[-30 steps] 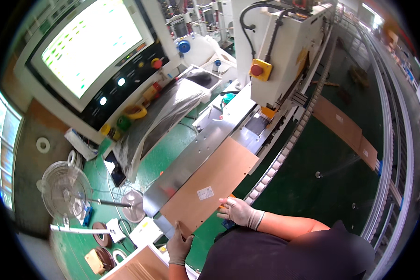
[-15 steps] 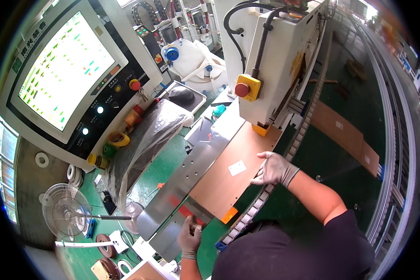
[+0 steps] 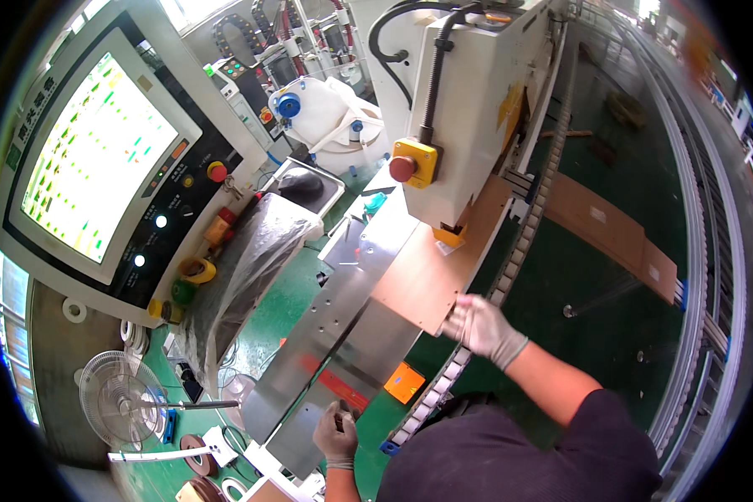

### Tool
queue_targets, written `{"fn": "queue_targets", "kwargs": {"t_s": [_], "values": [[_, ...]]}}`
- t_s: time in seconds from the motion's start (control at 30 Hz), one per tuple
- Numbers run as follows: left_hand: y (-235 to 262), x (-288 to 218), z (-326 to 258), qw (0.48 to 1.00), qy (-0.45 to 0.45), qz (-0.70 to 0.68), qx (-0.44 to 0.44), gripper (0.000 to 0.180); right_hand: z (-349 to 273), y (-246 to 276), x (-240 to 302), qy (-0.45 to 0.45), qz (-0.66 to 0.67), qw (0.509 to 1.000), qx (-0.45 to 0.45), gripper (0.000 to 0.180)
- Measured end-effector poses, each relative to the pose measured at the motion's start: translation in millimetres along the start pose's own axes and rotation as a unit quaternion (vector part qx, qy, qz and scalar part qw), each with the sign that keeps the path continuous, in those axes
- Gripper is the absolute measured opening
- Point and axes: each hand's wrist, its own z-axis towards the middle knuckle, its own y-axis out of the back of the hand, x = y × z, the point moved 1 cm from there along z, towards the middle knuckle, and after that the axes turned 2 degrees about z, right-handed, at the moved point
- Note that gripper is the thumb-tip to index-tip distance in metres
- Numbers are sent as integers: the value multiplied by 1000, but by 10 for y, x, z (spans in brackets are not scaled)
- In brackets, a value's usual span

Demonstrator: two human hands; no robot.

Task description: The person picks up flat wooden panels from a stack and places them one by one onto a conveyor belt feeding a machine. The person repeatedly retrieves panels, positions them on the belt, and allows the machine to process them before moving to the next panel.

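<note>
Board (image 3: pixel 431 272) slid further into machine (image 3: pixel 468 100); my right hand (image 3: pixel 479 325) flat, fingers spread on its end, left hand (image 3: pixel 336 432) curled on steel surface (image 3: pixel 343 309).

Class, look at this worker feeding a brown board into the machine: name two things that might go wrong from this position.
1. The gloved right hand pushes the trailing edge of the brown board right beside the moving link chain, so the glove might get caught.
2. The left hand rests on the metal guide plate, away from the board; with one hand steering, the board may skew as it enters the machine housing.
</note>
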Motion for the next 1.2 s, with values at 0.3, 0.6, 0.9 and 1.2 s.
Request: {"fn": "queue_targets", "kwargs": {"t_s": [0.3, 0.6, 0.9, 1.2], "values": [[-93, 33, -44, 999, -24, 4, 26, 30, 341, 155, 1051, -83, 7, 996, -7, 61], [144, -92, 58, 995, 24, -27, 97, 26, 105, -211, -421, 165, -303, 937, -49, 53], [1004, 505, -1820, 955, 279, -90, 49, 29, -688, -1148, -2235, 318, -820, 411, 238, 48], [2119, 1540, -5136, 553, 765, 131, -303, 59, -444, -982, -2780, 377, -865, 216, 252, 82]]}}
